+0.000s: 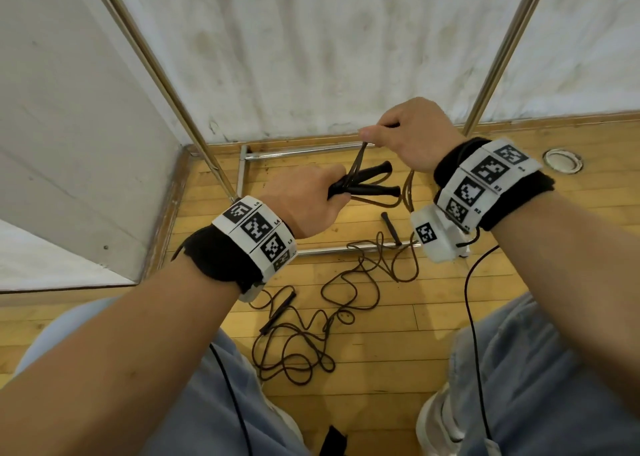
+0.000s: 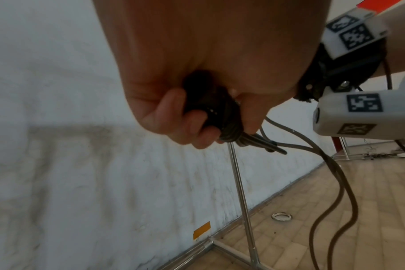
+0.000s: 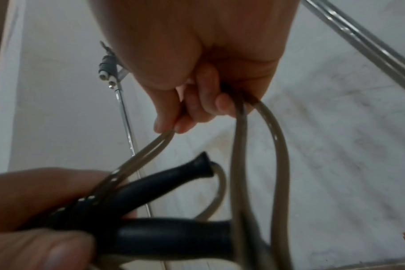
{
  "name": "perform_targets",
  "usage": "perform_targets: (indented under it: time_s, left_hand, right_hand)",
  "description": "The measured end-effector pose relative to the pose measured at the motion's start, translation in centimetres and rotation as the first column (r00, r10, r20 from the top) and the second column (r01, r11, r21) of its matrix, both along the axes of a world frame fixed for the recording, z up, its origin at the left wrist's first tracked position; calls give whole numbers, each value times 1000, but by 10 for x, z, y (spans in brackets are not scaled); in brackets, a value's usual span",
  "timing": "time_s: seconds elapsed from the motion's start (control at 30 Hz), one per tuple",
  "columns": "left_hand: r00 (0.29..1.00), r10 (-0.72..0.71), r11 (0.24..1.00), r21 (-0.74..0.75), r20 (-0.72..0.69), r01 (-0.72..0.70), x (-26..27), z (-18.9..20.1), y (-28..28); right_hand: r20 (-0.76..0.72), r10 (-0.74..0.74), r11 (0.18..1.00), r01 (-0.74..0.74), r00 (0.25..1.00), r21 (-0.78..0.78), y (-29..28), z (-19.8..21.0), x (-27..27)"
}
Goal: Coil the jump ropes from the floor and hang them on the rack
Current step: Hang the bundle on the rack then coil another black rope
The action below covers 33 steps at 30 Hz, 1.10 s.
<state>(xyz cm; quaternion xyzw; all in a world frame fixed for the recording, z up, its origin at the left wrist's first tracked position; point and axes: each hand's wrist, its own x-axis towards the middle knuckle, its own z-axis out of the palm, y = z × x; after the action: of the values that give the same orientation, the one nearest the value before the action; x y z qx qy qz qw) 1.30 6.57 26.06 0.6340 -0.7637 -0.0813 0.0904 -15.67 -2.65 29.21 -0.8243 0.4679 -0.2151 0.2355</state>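
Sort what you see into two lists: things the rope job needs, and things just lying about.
Job:
held rope
left hand
right hand
floor ropes
rack

Lying about:
floor socket
orange tape

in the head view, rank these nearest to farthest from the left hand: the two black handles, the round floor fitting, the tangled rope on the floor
1. Black handles: gripped in the left hand itself.
2. Tangled rope: on the floor below, between the knees.
3. Round floor fitting: far right, beyond the right hand.
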Motion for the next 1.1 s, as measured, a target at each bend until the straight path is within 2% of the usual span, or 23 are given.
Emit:
perform_targets:
  time_s: [0.13, 0.23, 0.33, 0.43, 0.47, 0.5, 0.6, 0.7, 0.8, 0.93, 1.0, 1.1]
  left_hand:
    - [982, -105, 994, -36, -158, 100, 3, 14, 7]
    - [956, -134, 986, -130, -261, 103, 3, 26, 11]
    - [918, -55, 986, -169, -394, -14, 3, 33, 12]
    - [856, 44, 964, -204, -516, -173, 8, 33, 6]
    - [844, 64, 953, -218, -533, -210, 10, 33, 3]
    - [834, 84, 945, -222, -545, -240, 12, 33, 0]
    - [792, 144, 924, -205, -594, -322, 14, 33, -9]
    - [773, 137, 915, -221, -619, -339, 11, 36, -15]
    - [772, 98, 916, -246, -628, -316, 7, 39, -16]
    - [798, 55, 934, -251, -600, -253, -3, 41, -13]
    - [779, 34, 938, -249, -626, -240, -7, 43, -11]
    - [723, 46, 934, -227, -689, -275, -9, 48, -11]
  right_hand:
    - [41, 73, 981, -79, 997, 178, -4, 3, -10]
    - [216, 79, 920, -155, 973, 360, -2, 1, -8]
    - [286, 0, 847, -152, 958, 509, 4, -7, 4]
    - [346, 30, 774, -240, 938, 586, 19, -18, 19]
    - [370, 33, 762, -263, 928, 591, 24, -20, 24]
    - [382, 54, 791, -272, 923, 547, 29, -23, 27]
    - [285, 113, 954, -184, 952, 235, 41, -27, 36]
    - [233, 102, 988, -125, 967, 89, 47, -25, 42]
    - [235, 105, 988, -127, 966, 84, 50, -23, 46]
    - [165, 68, 989, -88, 984, 117, 52, -27, 47]
    - [230, 31, 976, -79, 973, 202, 48, -25, 47]
    - [406, -23, 916, -143, 914, 374, 44, -20, 43]
